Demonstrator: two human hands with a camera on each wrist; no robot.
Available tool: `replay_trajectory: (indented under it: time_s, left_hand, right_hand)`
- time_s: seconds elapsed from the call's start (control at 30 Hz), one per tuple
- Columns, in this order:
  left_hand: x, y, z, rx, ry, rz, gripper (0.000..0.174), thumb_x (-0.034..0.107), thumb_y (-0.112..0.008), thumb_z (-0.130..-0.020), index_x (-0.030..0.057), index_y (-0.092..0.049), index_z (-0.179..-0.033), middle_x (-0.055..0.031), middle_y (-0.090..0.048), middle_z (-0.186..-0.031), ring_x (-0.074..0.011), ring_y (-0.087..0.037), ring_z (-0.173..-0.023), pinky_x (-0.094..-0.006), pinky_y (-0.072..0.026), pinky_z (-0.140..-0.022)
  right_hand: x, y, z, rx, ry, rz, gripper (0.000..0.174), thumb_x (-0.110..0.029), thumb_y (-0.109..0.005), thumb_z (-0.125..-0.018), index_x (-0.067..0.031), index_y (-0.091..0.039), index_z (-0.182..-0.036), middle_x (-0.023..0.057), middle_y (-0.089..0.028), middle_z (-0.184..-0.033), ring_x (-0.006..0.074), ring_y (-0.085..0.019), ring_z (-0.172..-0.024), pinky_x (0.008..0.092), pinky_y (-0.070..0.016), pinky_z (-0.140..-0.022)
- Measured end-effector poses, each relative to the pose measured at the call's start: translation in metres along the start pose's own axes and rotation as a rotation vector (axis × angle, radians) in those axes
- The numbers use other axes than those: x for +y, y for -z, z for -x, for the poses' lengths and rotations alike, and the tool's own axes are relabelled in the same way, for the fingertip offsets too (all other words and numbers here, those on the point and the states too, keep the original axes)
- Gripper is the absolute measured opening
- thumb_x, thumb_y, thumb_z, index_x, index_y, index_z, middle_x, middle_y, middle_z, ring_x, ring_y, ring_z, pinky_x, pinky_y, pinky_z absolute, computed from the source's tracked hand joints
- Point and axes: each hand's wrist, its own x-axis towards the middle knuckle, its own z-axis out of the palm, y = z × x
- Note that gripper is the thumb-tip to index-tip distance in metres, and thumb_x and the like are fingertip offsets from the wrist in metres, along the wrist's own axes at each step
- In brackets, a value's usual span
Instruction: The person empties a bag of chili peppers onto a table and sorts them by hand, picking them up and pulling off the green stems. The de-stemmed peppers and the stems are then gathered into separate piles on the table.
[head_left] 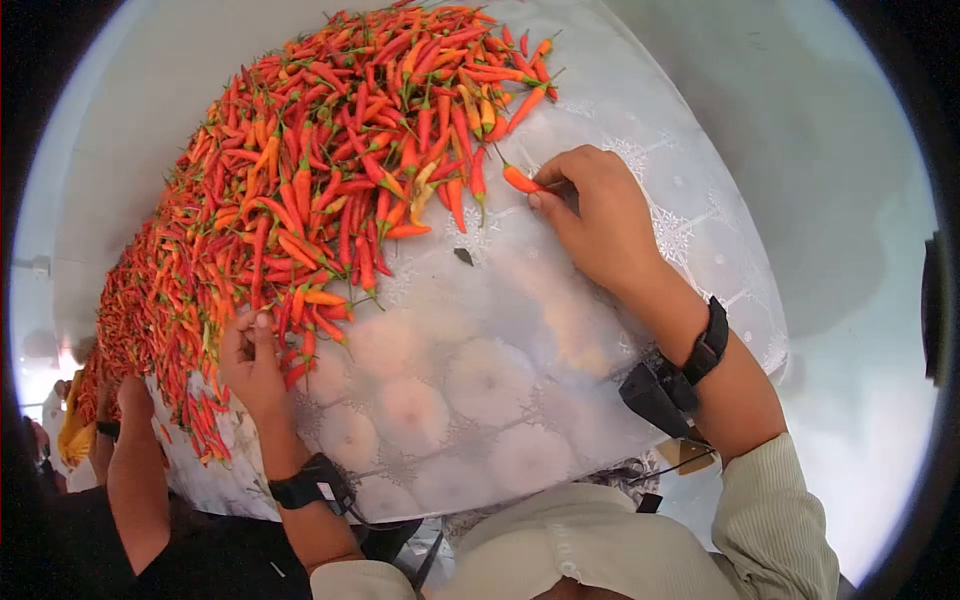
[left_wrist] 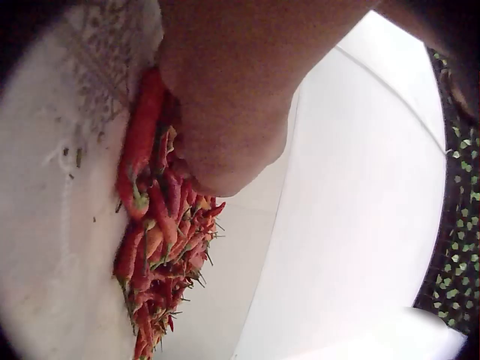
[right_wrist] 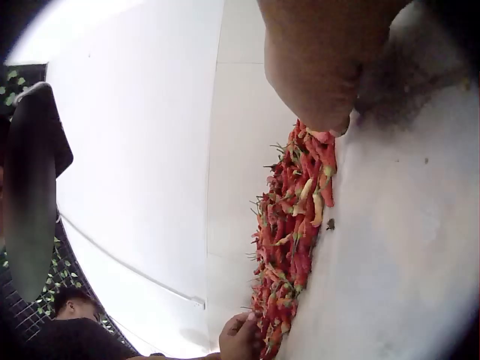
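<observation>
A large heap of red and orange chili peppers (head_left: pixel 330 180) covers the left and far side of the table. My right hand (head_left: pixel 600 215) pinches one orange chili pepper (head_left: pixel 520 180) between thumb and fingers, just right of the heap, its green stem pointing up and left. At the heap's near edge, my left hand (head_left: pixel 258 370) has its fingers bent among the peppers; I cannot tell whether it holds one. The left wrist view shows that hand (left_wrist: pixel 232 135) over the peppers (left_wrist: pixel 161 232), with its fingertips hidden.
A pale patterned plastic cover (head_left: pixel 480 400) lies over the table. One small dark leaf (head_left: pixel 463 256) lies right of the heap. Another person's arm (head_left: pixel 137 460) reaches to the heap at the left. A pale wall (head_left: pixel 820 150) stands beyond the table's right edge.
</observation>
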Motion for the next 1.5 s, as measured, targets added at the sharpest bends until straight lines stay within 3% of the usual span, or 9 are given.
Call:
replay_trajectory:
  time_s: [0.23, 0.63, 0.73, 0.83, 0.93, 1.07, 1.27, 1.33, 1.5]
  left_hand:
    - [-0.003, 0.008, -0.003, -0.024, -0.056, 0.029, 0.017, 0.018, -0.064, -0.09, 0.0022, -0.061, -0.093, 0.0048, -0.048, -0.066, -0.0025, -0.042, -0.056, -0.0187, -0.0325, -0.051]
    - [0.01, 0.004, 0.007, -0.058, 0.116, 0.17, 0.015, 0.016, -0.064, -0.089, 0.0021, -0.062, -0.094, 0.0034, -0.052, -0.066, -0.0016, -0.042, -0.051, -0.0167, -0.0332, -0.046]
    - [0.014, 0.0, 0.01, -0.047, 0.02, 0.152, 0.014, 0.014, -0.064, -0.089, 0.0012, -0.061, -0.094, 0.0027, -0.054, -0.068, -0.0022, -0.044, -0.054, -0.0176, -0.0363, -0.049]
    - [0.019, 0.008, 0.013, -0.153, -0.03, 0.174, 0.014, 0.013, -0.064, -0.088, 0.001, -0.062, -0.094, 0.0006, -0.057, -0.072, -0.0035, -0.048, -0.057, -0.0183, -0.04, -0.054]
    - [0.037, 0.002, 0.024, -0.19, 0.068, 0.324, 0.012, 0.011, -0.066, -0.086, 0.0009, -0.063, -0.092, -0.0004, -0.06, -0.077, -0.0057, -0.051, -0.061, -0.0198, -0.0415, -0.058]
    - [0.037, 0.002, 0.03, -0.323, -0.144, 0.134, 0.011, 0.01, -0.066, -0.084, 0.0012, -0.065, -0.091, -0.0017, -0.061, -0.073, -0.0072, -0.051, -0.058, -0.0217, -0.0412, -0.054]
    - [0.052, 0.006, 0.035, -0.545, -0.264, 0.102, 0.009, 0.007, -0.066, -0.079, 0.003, -0.061, -0.086, -0.0077, -0.056, -0.066, -0.0188, -0.053, -0.052, -0.0298, -0.0416, -0.05]
    - [0.053, 0.009, 0.033, -0.588, -0.309, 0.039, 0.009, 0.006, -0.066, -0.078, 0.0035, -0.061, -0.086, -0.008, -0.054, -0.064, -0.0221, -0.053, -0.053, -0.0326, -0.0418, -0.05]
    - [0.051, 0.007, 0.032, -0.526, -0.33, 0.092, 0.01, 0.006, -0.066, -0.078, 0.0031, -0.061, -0.086, -0.0081, -0.054, -0.064, -0.0251, -0.054, -0.054, -0.0342, -0.0422, -0.05]
  right_hand:
    - [-0.031, 0.005, 0.01, 0.014, 0.122, -0.331, 0.018, -0.01, -0.071, -0.075, -0.0051, -0.062, -0.09, 0.0098, -0.064, -0.089, 0.0285, -0.059, -0.085, 0.0367, -0.0456, -0.077]
    - [-0.038, 0.01, 0.013, 0.025, 0.18, -0.282, 0.017, -0.008, -0.072, -0.073, -0.0052, -0.063, -0.088, 0.0085, -0.063, -0.088, 0.0261, -0.059, -0.083, 0.0351, -0.0462, -0.074]
    - [-0.028, 0.01, 0.011, 0.107, 0.114, -0.206, 0.014, -0.008, -0.069, -0.077, -0.0054, -0.063, -0.089, 0.0058, -0.064, -0.087, 0.0208, -0.06, -0.083, 0.0325, -0.0453, -0.074]
    - [-0.023, 0.015, 0.004, 0.129, -0.03, -0.122, 0.014, -0.009, -0.066, -0.081, -0.006, -0.061, -0.093, 0.0025, -0.063, -0.087, 0.0151, -0.059, -0.084, 0.0296, -0.0436, -0.075]
    - [-0.017, 0.015, -0.001, 0.223, -0.104, -0.086, 0.017, -0.011, -0.065, -0.083, -0.0072, -0.06, -0.098, 0.001, -0.062, -0.087, 0.0128, -0.058, -0.084, 0.0284, -0.0426, -0.075]
    - [-0.006, 0.011, -0.002, 0.138, -0.102, 0.038, 0.018, -0.01, -0.061, -0.084, -0.0071, -0.059, -0.102, 0.002, -0.061, -0.088, 0.0124, -0.057, -0.083, 0.0283, -0.043, -0.075]
    - [0.014, 0.003, 0.004, -0.059, -0.249, 0.036, 0.016, -0.008, -0.059, -0.086, -0.0031, -0.058, -0.102, 0.0018, -0.059, -0.091, 0.0101, -0.053, -0.081, 0.0249, -0.0416, -0.071]
    - [0.014, 0.002, 0.003, -0.04, -0.22, 0.032, 0.015, -0.005, -0.06, -0.085, -0.0015, -0.057, -0.1, 0.0025, -0.059, -0.088, 0.0102, -0.052, -0.078, 0.0239, -0.0427, -0.07]
    - [-0.004, 0.002, -0.001, -0.031, -0.252, 0.066, 0.015, -0.003, -0.061, -0.084, -0.0014, -0.058, -0.098, 0.0018, -0.058, -0.086, 0.0101, -0.051, -0.077, 0.0234, -0.0431, -0.07]
